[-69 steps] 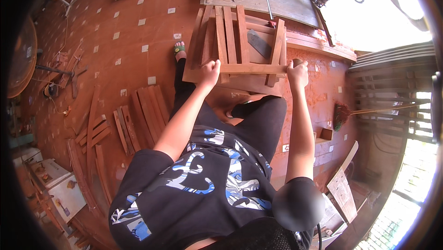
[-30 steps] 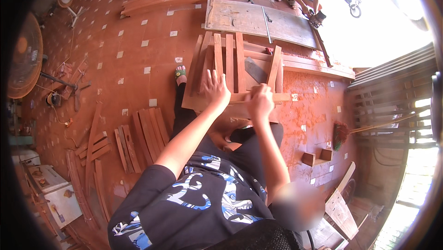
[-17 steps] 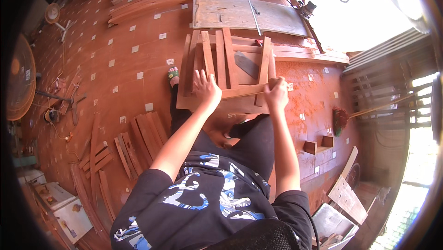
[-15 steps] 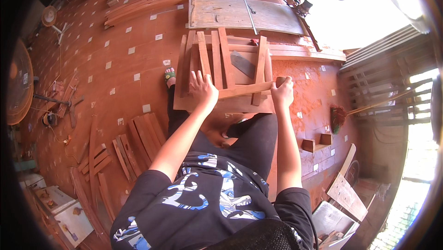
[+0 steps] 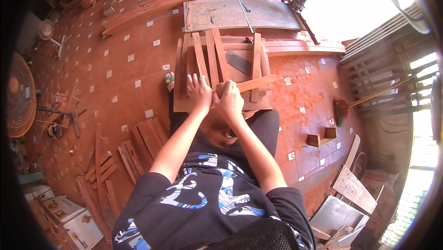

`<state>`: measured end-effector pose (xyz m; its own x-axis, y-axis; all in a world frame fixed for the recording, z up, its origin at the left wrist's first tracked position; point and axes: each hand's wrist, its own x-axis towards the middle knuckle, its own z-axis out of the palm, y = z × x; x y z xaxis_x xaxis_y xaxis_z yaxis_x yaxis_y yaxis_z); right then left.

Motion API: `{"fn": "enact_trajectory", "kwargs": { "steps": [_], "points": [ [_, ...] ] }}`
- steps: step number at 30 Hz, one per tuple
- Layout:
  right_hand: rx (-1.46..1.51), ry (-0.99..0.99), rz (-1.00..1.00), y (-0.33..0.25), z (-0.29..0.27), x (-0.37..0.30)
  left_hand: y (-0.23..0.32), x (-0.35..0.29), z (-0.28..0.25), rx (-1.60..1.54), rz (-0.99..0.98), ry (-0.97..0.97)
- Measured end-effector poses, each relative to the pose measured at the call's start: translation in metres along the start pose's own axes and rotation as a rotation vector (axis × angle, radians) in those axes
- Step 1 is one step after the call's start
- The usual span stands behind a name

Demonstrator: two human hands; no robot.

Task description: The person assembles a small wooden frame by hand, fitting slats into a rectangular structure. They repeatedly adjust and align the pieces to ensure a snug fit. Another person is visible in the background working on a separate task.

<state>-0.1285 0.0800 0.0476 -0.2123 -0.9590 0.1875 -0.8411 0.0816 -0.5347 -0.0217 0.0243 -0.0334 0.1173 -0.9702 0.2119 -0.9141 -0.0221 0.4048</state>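
Observation:
A reddish wooden strip (image 5: 258,83) lies crosswise over other strips on a low wooden work surface (image 5: 184,106) before my knees. My left hand (image 5: 200,94) rests at the strip's left end, fingers stretched out and apart. Close beside it, my right hand (image 5: 230,102) is closed round a small brown block (image 5: 222,86), which sits on the strip. Several narrow strips (image 5: 211,56) lie lengthwise beyond my hands. Between them is a flat grey plate (image 5: 238,62), and another strip (image 5: 256,65) passes near the crosswise one. My palms hide the strip's left end.
Beyond the work surface lies a long pale board (image 5: 212,14), with a person's hands on a power tool (image 5: 299,3) at its right end. Wood pieces (image 5: 148,134) lie at left near a fan (image 5: 20,95). A broom (image 5: 341,108) and a small wooden bracket (image 5: 322,137) are right.
My right hand has slid left along the strip with the block, from the strip's right end to beside my left hand. My left hand stays at the left end.

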Motion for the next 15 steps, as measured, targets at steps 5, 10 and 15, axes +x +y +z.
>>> {"fn": "enact_trajectory", "kwargs": {
  "steps": [5,10,15],
  "points": [
    [-0.183,-0.003,0.186,0.06,-0.026,0.039,0.014,-0.005,-0.016,-0.006,0.0,0.001],
    [-0.344,0.061,0.332,0.127,-0.068,0.083,0.017,-0.006,-0.004,0.038,0.022,0.051],
    [-0.442,0.149,0.145,0.077,-0.036,0.05,0.019,-0.008,-0.004,0.11,-0.008,0.047]
  ]
}}
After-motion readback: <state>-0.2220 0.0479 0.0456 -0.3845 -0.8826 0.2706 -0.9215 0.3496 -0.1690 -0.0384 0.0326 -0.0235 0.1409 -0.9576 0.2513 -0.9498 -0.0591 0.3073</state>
